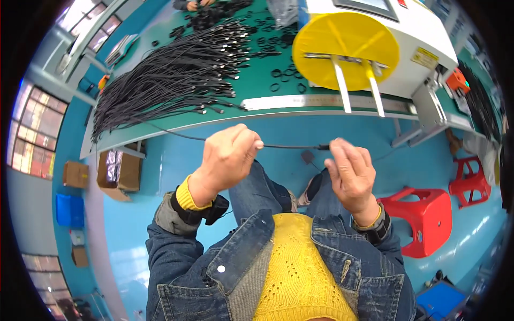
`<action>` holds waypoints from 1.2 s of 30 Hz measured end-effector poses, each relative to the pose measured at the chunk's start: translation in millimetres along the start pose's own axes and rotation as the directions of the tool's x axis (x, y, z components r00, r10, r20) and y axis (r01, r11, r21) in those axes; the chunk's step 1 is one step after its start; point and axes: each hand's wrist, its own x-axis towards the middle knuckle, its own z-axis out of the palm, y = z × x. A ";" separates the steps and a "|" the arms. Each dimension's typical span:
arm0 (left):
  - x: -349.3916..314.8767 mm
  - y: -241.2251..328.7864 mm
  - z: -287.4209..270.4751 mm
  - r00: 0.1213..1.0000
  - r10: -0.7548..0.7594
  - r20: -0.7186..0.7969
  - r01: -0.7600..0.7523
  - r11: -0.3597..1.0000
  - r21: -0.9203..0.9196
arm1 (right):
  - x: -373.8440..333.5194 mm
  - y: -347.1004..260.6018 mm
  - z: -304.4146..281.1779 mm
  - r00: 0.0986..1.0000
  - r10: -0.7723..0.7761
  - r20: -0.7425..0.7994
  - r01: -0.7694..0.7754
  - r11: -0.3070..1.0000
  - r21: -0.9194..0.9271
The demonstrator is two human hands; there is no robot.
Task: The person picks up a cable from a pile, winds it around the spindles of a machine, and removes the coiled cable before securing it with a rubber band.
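Observation:
A thin black cable (292, 146) is stretched between my two hands, in front of the table's near edge. My left hand (230, 153) is closed around it, and the rest of the cable runs left toward the pile on the table. At the cable's right end, my right hand (352, 170) pinches a thicker black connector (323, 147); its tip is hidden by my fingers. Beyond my left hand lies a large pile of black cables (166, 75) with metal ends. Past my right hand stands a white machine (423, 32) with a yellow disc (348, 51) and two rods sticking out toward me.
A metal ruler (300, 102) lies along the front edge of the green table (267, 80). Small black rings (276, 73) are scattered near the disc. Red stools (423, 219) stand at right, an open cardboard box (120, 171) at left. Another person's hands (198, 5) are at the far side.

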 end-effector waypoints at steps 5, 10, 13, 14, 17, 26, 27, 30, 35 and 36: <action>30.9 31.7 17.7 0.997 -0.081 0.008 0.079 0.947 -0.312 | -10.8 19.0 -25.0 0.998 -0.041 -0.056 0.039 0.999 -0.036; 75.1 55.5 16.1 0.831 -0.197 0.521 0.557 0.260 -0.789 | 7.0 42.3 -51.2 0.976 -0.066 -0.207 0.032 0.986 -0.165; 102.2 55.4 33.5 0.908 -0.274 0.317 0.408 0.403 -0.820 | 23.1 70.4 -37.9 0.962 -0.033 -0.271 -0.022 0.980 -0.199; 109.2 43.3 46.4 0.929 -0.315 0.192 0.336 0.505 -0.795 | 28.8 81.0 -26.7 0.959 -0.001 -0.283 -0.061 0.976 -0.209; 122.6 20.3 72.6 0.936 -0.351 0.035 0.257 0.611 -0.749 | 40.0 105.6 6.5 0.944 0.052 -0.327 -0.123 0.972 -0.200; 143.9 2.1 100.3 0.911 -0.411 -0.037 0.250 0.621 -0.743 | 59.4 129.1 35.0 0.919 0.297 -0.258 -0.346 0.923 -0.168; 143.2 0.8 101.4 0.907 -0.417 -0.050 0.251 0.633 -0.733 | 60.4 129.8 34.7 0.917 0.304 -0.259 -0.351 0.923 -0.160; 140.2 -0.4 104.4 0.920 -0.388 -0.053 0.232 0.650 -0.724 | 58.2 131.7 32.6 0.913 0.314 -0.261 -0.359 0.921 -0.149; 132.7 2.0 102.1 0.933 -0.359 -0.026 0.205 0.589 -0.781 | 25.5 134.3 27.8 0.884 0.386 -0.264 -0.420 0.904 -0.082; 129.5 1.5 101.3 0.931 -0.364 -0.026 0.209 0.590 -0.780 | 16.9 130.0 26.2 0.870 0.431 -0.240 -0.455 0.889 -0.051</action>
